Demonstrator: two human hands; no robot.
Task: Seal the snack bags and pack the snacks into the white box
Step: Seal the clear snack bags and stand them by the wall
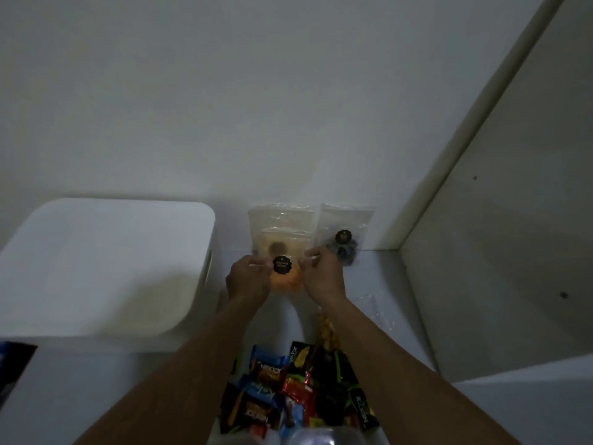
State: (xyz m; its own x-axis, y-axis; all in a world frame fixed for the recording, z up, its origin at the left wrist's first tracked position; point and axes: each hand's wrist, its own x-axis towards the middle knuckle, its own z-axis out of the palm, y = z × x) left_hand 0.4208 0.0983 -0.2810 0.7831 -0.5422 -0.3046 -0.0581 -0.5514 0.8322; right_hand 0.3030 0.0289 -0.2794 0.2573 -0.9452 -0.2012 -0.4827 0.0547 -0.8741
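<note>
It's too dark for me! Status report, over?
Left hand, right hand pinch orange snack bag. White box sits left. Wrapped snacks piled near, not blocking.

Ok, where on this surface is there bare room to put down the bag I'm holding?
For the orange-snack bag, bare surface lies in front of the white box, left of the wrapped snack pile. Crowded by the wall: two clear bags stand behind your left hand and right hand.

There is one white box (106, 268), three clear snack bags by the wall (an orange-filled bag (286, 279), a pale bag (282, 224), a dark-filled bag (348, 226)), two hands, left hand (247, 277) and right hand (321, 274), and one heap of small wrapped snacks (298, 390) too jumbled to count singly.
</note>
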